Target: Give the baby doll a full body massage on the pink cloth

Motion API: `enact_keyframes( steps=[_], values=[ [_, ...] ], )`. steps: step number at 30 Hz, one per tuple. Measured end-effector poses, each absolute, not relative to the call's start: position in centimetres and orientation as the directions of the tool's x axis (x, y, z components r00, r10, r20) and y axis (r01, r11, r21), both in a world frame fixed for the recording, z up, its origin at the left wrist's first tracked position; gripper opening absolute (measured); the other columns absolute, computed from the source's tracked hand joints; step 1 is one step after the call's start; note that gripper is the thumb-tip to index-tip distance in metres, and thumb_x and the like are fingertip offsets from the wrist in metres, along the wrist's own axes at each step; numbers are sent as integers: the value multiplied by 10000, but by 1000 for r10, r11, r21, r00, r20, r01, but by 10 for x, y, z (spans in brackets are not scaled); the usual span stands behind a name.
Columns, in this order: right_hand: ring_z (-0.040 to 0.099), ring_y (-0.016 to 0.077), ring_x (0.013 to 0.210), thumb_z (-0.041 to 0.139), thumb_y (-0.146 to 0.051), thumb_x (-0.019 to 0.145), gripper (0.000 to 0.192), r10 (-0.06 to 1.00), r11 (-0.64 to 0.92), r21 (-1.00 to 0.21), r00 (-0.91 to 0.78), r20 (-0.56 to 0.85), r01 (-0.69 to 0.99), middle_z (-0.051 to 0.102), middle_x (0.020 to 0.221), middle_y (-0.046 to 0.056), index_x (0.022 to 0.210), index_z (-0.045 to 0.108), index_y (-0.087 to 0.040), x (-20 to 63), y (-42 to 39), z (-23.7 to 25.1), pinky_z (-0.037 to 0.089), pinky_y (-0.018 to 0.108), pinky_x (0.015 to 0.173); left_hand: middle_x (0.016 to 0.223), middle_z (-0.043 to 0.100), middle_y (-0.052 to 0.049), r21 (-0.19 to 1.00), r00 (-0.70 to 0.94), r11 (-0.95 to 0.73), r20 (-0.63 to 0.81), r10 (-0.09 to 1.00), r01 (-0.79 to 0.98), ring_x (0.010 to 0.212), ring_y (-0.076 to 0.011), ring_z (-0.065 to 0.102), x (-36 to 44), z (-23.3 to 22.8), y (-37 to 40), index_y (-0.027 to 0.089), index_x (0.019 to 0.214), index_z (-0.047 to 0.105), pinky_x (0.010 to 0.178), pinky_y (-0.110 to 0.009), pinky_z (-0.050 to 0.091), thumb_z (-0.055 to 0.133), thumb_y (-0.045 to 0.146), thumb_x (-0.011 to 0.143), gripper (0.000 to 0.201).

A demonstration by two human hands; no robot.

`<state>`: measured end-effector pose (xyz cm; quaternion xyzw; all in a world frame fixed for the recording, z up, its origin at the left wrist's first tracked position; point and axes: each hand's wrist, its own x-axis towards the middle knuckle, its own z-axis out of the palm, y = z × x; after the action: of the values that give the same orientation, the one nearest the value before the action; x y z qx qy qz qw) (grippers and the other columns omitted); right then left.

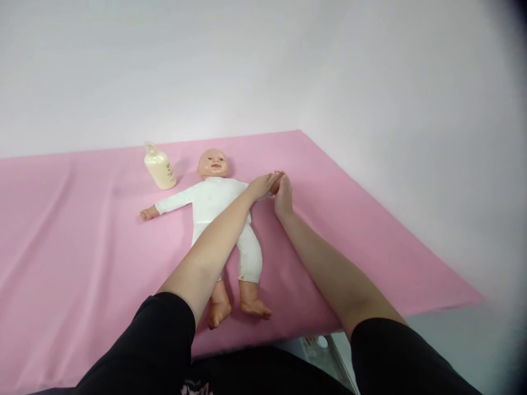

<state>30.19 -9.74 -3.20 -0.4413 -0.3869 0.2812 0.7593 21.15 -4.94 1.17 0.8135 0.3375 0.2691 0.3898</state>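
Observation:
A baby doll (214, 197) in a white cloth suit lies on its back, head toward the wall, with its arms spread out to both sides. At the right of its chest, my left hand (261, 187) is closed round the doll's outstretched arm and hand (276, 185). My right hand (284, 198) presses against that same small hand from the other side, so the two of mine enclose it. My fingers partly hide it. My left forearm crosses over the doll's belly and hip.
A cream pump bottle (160, 169) stands beside the doll's head on the left. Pink cloth (94, 230) with some folds covers the table, which meets a white wall (230, 66) at the back and right. Below the front edge, part of a metal frame (345, 356) shows.

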Motion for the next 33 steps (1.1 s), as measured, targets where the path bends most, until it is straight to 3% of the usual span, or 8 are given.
enact_keyframes(
  steps=[4,14,19,28,33],
  values=[
    [640,219,1152,688,-552,813,395,783,458,-888,495,376,-49,673,1133,49,1066,599,-262,300,-101,-29,507,464,1099,987,760,-117,843,603,-430,165,780,325,959,-222,696,211,11,-48,112,1037,710,935,-339,517,232,470,1082,599],
    [617,186,946,673,-555,825,356,779,431,-900,533,330,-72,605,951,7,984,539,-266,301,-99,-30,546,361,879,1079,758,-115,827,583,-455,200,787,330,1030,-214,674,211,10,-45,117,1031,723,995,-324,487,244,494,1077,611],
    [599,162,876,604,-542,871,299,761,434,-898,561,326,-67,583,910,-3,925,551,-253,300,-98,-30,523,336,849,1102,750,-99,834,678,-482,193,710,267,1032,-207,670,211,11,-46,131,1124,714,1001,-321,482,283,531,1058,592],
    [605,191,884,505,-764,871,518,748,394,-919,575,333,20,604,883,14,872,557,-249,301,-102,-27,521,372,870,1258,725,-141,776,674,-554,236,700,303,1192,-233,648,212,12,-48,130,1181,707,1091,-338,432,248,426,1064,559],
    [610,184,886,545,-782,836,537,767,392,-920,554,325,-2,612,883,5,865,563,-246,303,-102,-27,533,373,901,1193,741,-157,764,644,-527,197,739,372,1155,-247,661,212,12,-49,103,1130,711,1068,-353,449,197,421,1079,607]
  ],
)
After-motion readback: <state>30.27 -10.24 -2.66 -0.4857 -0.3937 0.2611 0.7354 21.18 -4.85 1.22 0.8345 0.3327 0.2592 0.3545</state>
